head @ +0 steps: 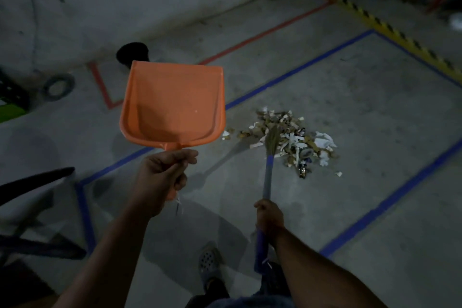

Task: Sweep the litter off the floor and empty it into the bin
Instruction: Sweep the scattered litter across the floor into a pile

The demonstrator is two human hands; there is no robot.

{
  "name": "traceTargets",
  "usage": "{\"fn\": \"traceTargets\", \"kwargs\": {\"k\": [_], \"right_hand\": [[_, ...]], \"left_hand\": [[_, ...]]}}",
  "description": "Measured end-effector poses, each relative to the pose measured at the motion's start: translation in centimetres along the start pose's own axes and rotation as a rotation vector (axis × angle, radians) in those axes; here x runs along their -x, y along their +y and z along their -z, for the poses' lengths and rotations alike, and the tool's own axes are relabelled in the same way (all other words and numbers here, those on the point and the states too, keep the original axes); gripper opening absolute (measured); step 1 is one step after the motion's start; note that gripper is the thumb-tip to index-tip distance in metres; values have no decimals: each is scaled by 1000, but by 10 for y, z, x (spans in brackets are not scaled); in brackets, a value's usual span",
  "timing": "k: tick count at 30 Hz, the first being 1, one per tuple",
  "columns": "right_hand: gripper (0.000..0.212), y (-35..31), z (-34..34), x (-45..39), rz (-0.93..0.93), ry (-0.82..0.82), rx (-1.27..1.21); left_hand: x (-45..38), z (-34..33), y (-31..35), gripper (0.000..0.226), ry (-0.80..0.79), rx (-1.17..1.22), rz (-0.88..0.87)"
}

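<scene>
In the head view, the left hand (163,174), left of centre in the frame, has its grip closed round the handle of an orange dustpan (172,105). The pan is held up off the floor (375,112), its open tray facing the camera and its flat lip pointing toward the top of the frame; nothing lies in it. Held this way it seems parked in the air, clear of the sweeping, until it is needed on the ground.

Lower and to the right, the right hand (268,215) has its grip closed on the blue-and-grey handle of a broom (267,172). The shaft slants up the frame, and the straw bristles rest on the near-left edge of the litter (292,140). That litter is a gathered heap of torn paper, cardboard scraps and what look like wrappers, lying right of centre inside a rectangle of blue tape (300,70) on the floor. A few bits sit apart at its left and lower-right edges. The heap being already bunched, I judge the sweeping together mostly done, with the pan not yet lowered beside it.

The bin (132,54), dark and round, stands in the upper left of the frame near the wall, partly hidden behind the dustpan's far corner and well apart from the heap, so the loaded pan will have to be carried over to it.

At the bottom centre a shoe (208,261) shows, planted behind the broom.
</scene>
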State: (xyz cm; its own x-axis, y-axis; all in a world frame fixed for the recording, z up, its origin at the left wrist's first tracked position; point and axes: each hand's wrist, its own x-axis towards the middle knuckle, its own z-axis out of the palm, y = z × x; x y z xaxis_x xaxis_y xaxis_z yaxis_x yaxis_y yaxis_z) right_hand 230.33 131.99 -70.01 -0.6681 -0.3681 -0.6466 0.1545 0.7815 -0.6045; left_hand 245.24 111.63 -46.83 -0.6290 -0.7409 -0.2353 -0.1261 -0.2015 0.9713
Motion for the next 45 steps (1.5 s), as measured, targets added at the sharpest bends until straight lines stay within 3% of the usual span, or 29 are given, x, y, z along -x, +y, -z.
{"fn": "traceTargets", "kwargs": {"k": [4, 9, 17, 23, 29, 37, 45], "right_hand": [[20, -17, -30, 5, 25, 19, -19], [22, -47, -76, -2, 85, 1, 31], [24, -108, -133, -39, 66, -143, 82], [24, -146, -136, -64, -94, -202, -34], [28, -132, -114, -83, -163, -175, -10], [21, -101, -64, -64, -159, -67, -31], [27, -64, -77, -18, -116, -9, -288]], "left_hand": [[-4, 36, 0, 35, -40, -8, 9], [-7, 78, 0, 30, 27, -35, 18], [-15, 118, -5, 30, 89, -136, 63], [-15, 132, -8, 30, 112, -179, 69], [-16, 125, -15, 33, 136, -148, 128], [-22, 101, -15, 30, 50, -102, 138], [-22, 80, -12, 34, -48, -102, 75]]}}
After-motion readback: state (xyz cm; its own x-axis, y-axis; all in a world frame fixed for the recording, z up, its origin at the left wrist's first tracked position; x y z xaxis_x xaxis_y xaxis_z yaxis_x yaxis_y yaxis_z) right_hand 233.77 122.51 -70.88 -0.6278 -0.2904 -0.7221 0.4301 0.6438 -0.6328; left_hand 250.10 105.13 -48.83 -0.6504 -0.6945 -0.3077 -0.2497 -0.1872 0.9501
